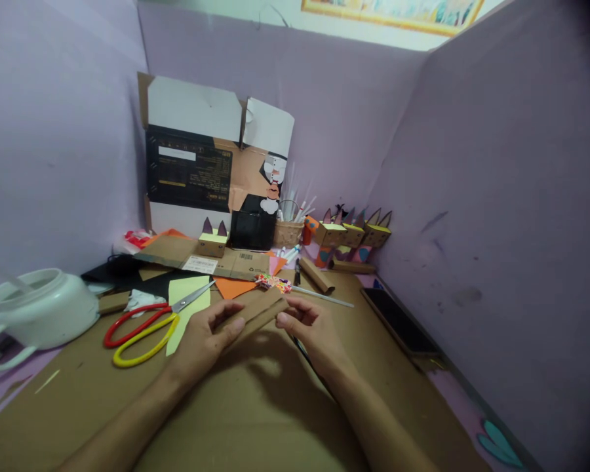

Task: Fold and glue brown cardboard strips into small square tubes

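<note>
A folded strip of brown cardboard [258, 311] is held above the cardboard-covered table, tilted up to the right. My left hand [211, 331] grips its left end, thumb on the near face and fingers behind. At the right end, my right hand [309, 324] pinches it between thumb and fingers. Below the right hand lies a thin dark object, mostly hidden by the wrist. Scissors [160, 324] with one red and one yellow handle rest left of my left hand, blades partly over a pale yellow paper sheet [189, 288].
A white pot [44, 308] stands at the left. Several cardboard animal heads with pointed ears [330, 234] sit at the back right, near a basket of sticks and pens [289, 233]. A phone [400, 321] lies along the right wall. An unfolded box [191, 170] leans behind.
</note>
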